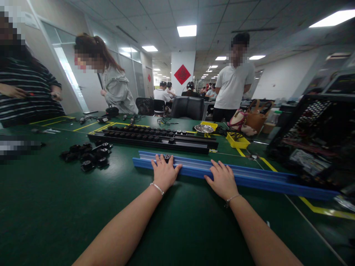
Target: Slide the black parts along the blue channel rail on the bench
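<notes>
A long blue channel-shaped rail point(191, 171) lies across the green table in front of me, running off to the right. My left hand point(165, 171) rests over its left part with the fingers spread. A small black round-topped part point(166, 158) sits in the channel at those fingertips, partly covered by them. Farther right, my right hand point(222, 178) lies on the rail's near edge, fingers stretched out and holding nothing. To the left is a loose pile of similar black parts point(88, 155) on the table.
Behind the blue rail lie black rails point(155, 142) carrying several black parts. A metal dish point(204, 128) and a yellow tray point(237, 141) stand beyond. An open black computer case point(307, 136) stands at the right. People stand across the green table point(111, 207).
</notes>
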`<state>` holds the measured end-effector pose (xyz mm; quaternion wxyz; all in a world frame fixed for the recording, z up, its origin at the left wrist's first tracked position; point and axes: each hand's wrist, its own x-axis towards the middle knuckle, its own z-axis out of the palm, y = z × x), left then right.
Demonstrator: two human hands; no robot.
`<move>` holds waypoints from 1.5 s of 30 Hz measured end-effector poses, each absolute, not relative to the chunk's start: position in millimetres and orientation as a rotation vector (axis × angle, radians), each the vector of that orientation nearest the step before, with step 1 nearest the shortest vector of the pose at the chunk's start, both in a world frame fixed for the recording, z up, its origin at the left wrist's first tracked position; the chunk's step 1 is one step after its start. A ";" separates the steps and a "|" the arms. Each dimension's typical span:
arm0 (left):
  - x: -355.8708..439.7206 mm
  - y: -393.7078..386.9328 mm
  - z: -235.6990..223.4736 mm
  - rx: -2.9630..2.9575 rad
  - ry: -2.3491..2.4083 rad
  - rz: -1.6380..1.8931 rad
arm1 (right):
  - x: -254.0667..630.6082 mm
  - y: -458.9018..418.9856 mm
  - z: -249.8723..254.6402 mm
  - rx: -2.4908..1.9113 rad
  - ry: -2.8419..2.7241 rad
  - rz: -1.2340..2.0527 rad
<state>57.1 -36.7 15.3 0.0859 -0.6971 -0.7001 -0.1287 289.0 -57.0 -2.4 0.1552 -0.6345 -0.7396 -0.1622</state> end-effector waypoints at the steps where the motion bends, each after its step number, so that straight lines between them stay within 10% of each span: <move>1: 56.7 -36.2 15.2 -2.069 -2.092 -0.385 | 289.1 -56.7 -2.7 -1.817 -2.119 -0.464; 45: 36.9 -19.3 9.6 -1.945 -2.079 -0.564 | 292.5 -57.5 -3.7 -1.740 -2.127 -0.494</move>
